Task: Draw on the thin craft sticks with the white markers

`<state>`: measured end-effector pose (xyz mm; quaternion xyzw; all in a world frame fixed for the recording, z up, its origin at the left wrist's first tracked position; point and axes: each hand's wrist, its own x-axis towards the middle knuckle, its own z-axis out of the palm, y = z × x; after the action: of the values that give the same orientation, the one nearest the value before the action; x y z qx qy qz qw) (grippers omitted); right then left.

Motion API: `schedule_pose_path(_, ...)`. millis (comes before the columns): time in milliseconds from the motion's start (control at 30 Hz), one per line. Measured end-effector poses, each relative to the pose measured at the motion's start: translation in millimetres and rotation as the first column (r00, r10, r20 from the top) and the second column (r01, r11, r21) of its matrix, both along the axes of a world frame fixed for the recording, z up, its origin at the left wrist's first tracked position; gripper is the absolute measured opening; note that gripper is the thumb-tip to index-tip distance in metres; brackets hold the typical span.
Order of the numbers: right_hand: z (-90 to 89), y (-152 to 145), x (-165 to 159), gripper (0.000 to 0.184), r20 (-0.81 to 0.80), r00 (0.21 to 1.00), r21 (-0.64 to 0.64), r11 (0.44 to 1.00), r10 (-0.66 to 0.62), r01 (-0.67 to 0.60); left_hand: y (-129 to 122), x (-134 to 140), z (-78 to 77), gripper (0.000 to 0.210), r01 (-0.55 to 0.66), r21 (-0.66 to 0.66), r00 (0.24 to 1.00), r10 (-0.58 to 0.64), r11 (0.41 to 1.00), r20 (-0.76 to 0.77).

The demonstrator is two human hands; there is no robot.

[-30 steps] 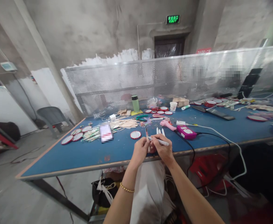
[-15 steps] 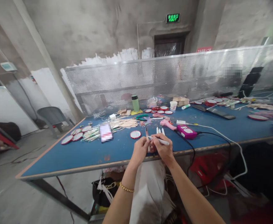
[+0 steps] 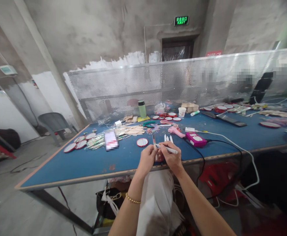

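Stick (image 3: 154, 141) standing near-upright, L hand (image 3: 147, 159) pinching it, prob. for steadiness; R hand (image 3: 173, 159) gripping pen (image 3: 171, 150) slantwise, tip pointing twd stick.

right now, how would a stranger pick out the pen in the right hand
Find the blue table and follow its near edge to the right hand. The slim white pen slants in its grasp, pointing toward the stick in the left hand. Unlike the white pens lying just beyond, it is held.
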<state>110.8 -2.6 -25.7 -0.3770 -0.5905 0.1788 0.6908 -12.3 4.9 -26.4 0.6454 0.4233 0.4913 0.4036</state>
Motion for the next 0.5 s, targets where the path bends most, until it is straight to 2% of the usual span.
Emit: schedule_pose_path(500,1.5,-2.9,1.0,0.015,-0.008,1.0,-0.021,1.0,0.019,-0.019,-0.6,0.5,0.4,0.035,0.024,-0.012,1.0,-0.024,1.0,0.016)
